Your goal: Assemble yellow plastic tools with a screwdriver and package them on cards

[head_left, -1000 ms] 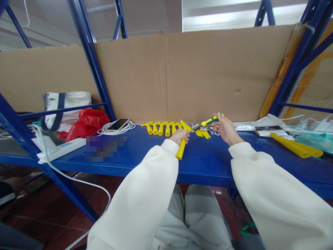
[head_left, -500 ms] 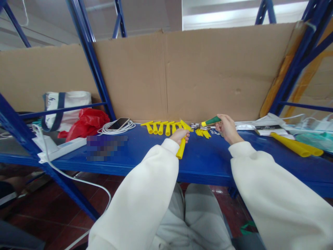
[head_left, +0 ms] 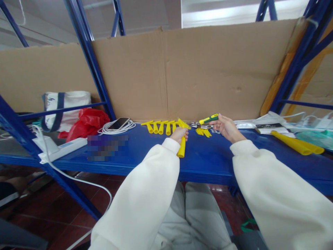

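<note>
Head view. Left hand (head_left: pixel 179 134): grip closed, fingers wrapped round a yellow tube (head_left: pixel 181 150). The near end of the tube projects below the fist toward the wearer, over the shelf (head_left: pixel 205 166). A full-fist hold, probably chosen to steady the tube against twist or push. Beyond the fist is more yellow, angled up to the left; cannot tell whether it belongs to the same tube or to the next one.

Right hand (head_left: pixel 227 128): grip nearly closed, fingertips pinching the right end of a green-and-yellow tool (head_left: pixel 208 119). The tool points left, toward the left hand, tilted slightly down. Fingertips rather than palm: judged a light hold, suited to turning or fine aim. Tip of the tool not made out; contact with the tube cannot be told.

Yellow parts (head_left: pixel 161 127) lie in a row left of the left hand, tube ends facing the wearer, heads toward the cardboard (head_left: pixel 203 69). The matching direction suggests order and easy counting. Right of the left hand, below the tool: small yellow pieces (head_left: pixel 203 132) and metal bits (head_left: pixel 199 126), between the two hands, likely for short reach. The metal bits are too small to identify.

Farther out: long tubes (head_left: pixel 293 142) at right; at left, a phone (head_left: pixel 119 123) on a coiled cable (head_left: pixel 106 131), apart from the hands, presumably to leave working room.
</note>
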`<act>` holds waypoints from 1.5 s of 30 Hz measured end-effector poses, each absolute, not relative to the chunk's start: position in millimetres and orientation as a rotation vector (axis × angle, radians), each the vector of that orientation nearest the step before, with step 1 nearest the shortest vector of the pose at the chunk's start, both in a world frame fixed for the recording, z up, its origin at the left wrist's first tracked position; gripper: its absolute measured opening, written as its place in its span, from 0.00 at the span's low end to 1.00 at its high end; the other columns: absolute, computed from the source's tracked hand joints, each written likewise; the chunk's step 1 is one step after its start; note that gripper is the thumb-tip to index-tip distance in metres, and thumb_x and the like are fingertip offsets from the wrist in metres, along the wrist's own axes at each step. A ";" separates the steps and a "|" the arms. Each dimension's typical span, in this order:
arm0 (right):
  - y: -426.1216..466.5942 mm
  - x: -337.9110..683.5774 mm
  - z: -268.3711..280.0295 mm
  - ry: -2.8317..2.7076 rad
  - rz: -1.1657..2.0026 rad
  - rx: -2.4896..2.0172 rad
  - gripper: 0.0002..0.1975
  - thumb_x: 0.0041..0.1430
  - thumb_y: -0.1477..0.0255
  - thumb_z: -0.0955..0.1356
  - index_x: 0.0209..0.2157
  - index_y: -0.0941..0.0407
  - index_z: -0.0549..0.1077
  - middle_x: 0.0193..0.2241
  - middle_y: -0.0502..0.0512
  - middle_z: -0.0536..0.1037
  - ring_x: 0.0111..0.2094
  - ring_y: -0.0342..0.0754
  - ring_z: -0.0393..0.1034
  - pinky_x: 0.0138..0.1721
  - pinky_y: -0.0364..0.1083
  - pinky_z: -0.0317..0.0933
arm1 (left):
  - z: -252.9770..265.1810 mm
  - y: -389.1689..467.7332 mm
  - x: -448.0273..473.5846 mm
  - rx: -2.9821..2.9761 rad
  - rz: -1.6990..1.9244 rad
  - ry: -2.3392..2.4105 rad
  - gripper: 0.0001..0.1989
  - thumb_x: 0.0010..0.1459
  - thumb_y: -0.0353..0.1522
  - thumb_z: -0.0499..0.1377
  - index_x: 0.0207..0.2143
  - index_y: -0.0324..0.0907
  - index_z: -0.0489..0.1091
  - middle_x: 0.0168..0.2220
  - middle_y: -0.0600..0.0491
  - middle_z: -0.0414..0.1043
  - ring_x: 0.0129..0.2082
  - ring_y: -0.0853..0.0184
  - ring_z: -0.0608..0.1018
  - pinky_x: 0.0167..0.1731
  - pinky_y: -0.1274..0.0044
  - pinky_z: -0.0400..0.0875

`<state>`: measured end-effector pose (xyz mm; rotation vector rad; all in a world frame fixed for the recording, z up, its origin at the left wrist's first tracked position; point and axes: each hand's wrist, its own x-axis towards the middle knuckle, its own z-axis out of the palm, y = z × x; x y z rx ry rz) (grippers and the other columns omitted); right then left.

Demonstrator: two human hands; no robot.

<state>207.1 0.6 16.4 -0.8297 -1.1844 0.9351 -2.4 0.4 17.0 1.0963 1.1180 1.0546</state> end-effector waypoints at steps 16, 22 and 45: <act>2.0 210.2 13.1 -1.149 0.957 -0.852 0.18 0.52 0.55 0.74 0.31 0.56 0.71 0.13 0.43 0.63 0.13 0.37 0.55 0.13 0.37 0.50 | 13.9 2.4 -2.6 1.150 1.020 1.156 0.12 0.60 0.21 0.53 0.26 0.42 0.57 0.16 0.63 0.54 0.13 0.77 0.58 0.17 0.82 0.51; 4.4 211.3 12.5 -1.219 0.986 -0.742 0.16 0.51 0.62 0.76 0.28 0.55 0.69 0.18 0.46 0.69 0.18 0.38 0.63 0.19 0.37 0.59 | 12.0 5.3 -2.7 1.130 1.033 1.157 0.12 0.60 0.21 0.54 0.27 0.42 0.57 0.16 0.63 0.54 0.13 0.77 0.58 0.17 0.82 0.52; 0.4 211.6 14.7 -1.237 1.005 -0.716 0.16 0.48 0.61 0.77 0.29 0.54 0.71 0.20 0.47 0.70 0.21 0.39 0.64 0.21 0.39 0.59 | 13.2 4.0 -3.0 1.135 1.013 1.162 0.13 0.61 0.21 0.52 0.26 0.42 0.57 0.15 0.63 0.54 0.12 0.77 0.58 0.16 0.82 0.52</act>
